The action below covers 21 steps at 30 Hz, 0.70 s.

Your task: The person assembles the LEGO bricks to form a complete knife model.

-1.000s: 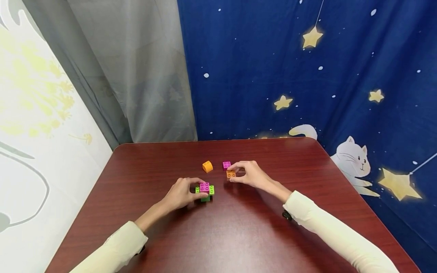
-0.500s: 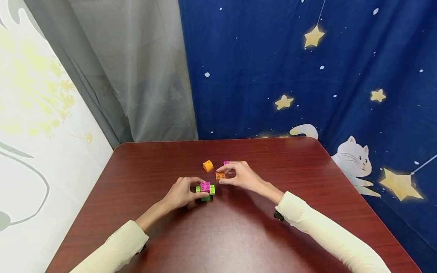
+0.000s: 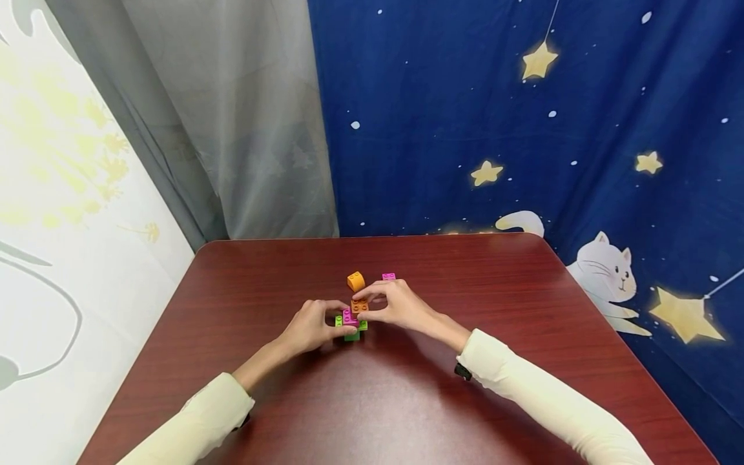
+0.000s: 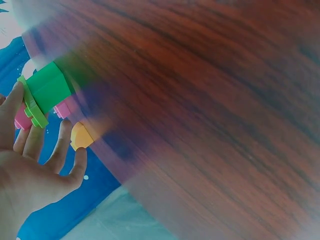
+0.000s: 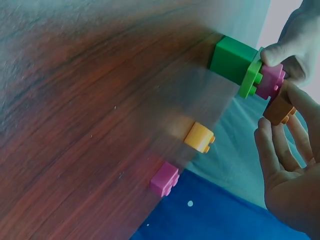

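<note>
My left hand [image 3: 314, 328] grips a small stack of toy building bricks from its left side. At the bottom of the stack is a dark green block [image 5: 232, 59], above it a flat light green brick [image 5: 251, 75], and a pink brick [image 5: 270, 80] on top. My right hand [image 3: 401, 306] pinches an orange brick [image 5: 279, 106] between thumb and fingers. In the head view the orange brick overlaps the pink brick's right part; in the right wrist view it sits right at the pink brick's studs, slightly tilted.
Behind the hands, a yellow-orange curved brick [image 3: 356, 281] lies on the reddish-brown table [image 3: 279, 265]. To its right is a second pink brick [image 5: 165, 179], partly behind my right hand in the head view. Curtains [image 3: 407, 129] hang beyond the table's far edge.
My right hand has carried the orange brick leftward from beside the second pink brick to the stack's top. My left hand has stayed on the stack.
</note>
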### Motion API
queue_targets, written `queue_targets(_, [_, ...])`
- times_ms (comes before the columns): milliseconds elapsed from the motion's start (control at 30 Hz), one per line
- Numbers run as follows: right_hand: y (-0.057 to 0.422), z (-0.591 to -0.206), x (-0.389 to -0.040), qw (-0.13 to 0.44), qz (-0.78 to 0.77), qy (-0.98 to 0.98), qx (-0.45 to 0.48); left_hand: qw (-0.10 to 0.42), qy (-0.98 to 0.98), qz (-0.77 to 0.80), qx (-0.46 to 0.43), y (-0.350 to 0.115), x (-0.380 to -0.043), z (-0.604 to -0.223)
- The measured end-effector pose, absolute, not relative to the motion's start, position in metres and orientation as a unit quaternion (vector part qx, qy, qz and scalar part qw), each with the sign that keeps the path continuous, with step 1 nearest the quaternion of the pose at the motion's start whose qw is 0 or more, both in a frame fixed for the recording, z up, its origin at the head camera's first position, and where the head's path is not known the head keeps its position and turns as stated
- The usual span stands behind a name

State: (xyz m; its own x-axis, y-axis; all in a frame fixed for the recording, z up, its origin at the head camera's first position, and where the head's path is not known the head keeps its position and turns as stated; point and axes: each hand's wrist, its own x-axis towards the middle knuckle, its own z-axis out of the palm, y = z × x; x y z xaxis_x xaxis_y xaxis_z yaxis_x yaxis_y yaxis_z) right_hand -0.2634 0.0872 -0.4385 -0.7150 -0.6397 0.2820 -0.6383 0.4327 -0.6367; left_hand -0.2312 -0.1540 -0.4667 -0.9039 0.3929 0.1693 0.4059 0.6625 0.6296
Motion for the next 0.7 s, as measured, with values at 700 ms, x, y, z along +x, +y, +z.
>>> queue_targets(700, [0.0802, -0.4406, -0.2612, 0.009, -0.383, 0.843, -0.377, 0.003, -0.915, -0.34, -0.218, -0.1548, -0.234, -0.4678])
